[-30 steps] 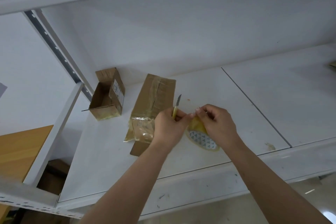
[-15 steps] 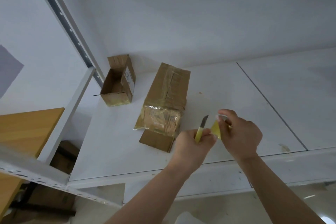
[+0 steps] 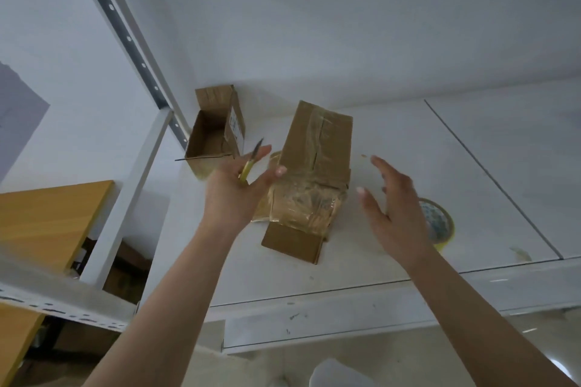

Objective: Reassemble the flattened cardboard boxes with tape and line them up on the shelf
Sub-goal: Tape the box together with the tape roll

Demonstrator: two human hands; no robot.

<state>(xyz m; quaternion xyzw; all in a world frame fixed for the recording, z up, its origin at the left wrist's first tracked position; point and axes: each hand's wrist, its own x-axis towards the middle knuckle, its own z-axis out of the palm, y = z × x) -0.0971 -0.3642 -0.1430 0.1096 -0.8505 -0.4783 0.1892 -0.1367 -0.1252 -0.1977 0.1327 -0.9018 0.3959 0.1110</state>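
White metal shelving against a pale wall fills the view, and the shelf (image 3: 408,229) carries everything. At the centre of the frame lies the long brown cardboard box (image 3: 314,166), its top seam and near end wrapped in glossy clear tape, with one bare flap sticking out towards the viewer. It looks light and fairly stiff along its walls, though the taped end is crumpled and probably slick, so the plain cardboard long sides seem the better place to take hold, one hand on each.

The left hand (image 3: 234,188) hovers at the box's left edge, fingers mostly spread, yet a small yellow-handled knife (image 3: 250,163) sits pinched between them, blade pointing up and away; whether a fingertip touches the box I cannot tell. The right hand (image 3: 390,201) is spread and empty, just right of the box and apart from it.

Partly hidden behind that hand, a roll of yellowish packing tape (image 3: 440,223) lies flat on the shelf. Towards the upper left, near the upright post, stands a smaller open-topped brown cardboard box (image 3: 217,138) with a white label on its side, well apart from the larger one.
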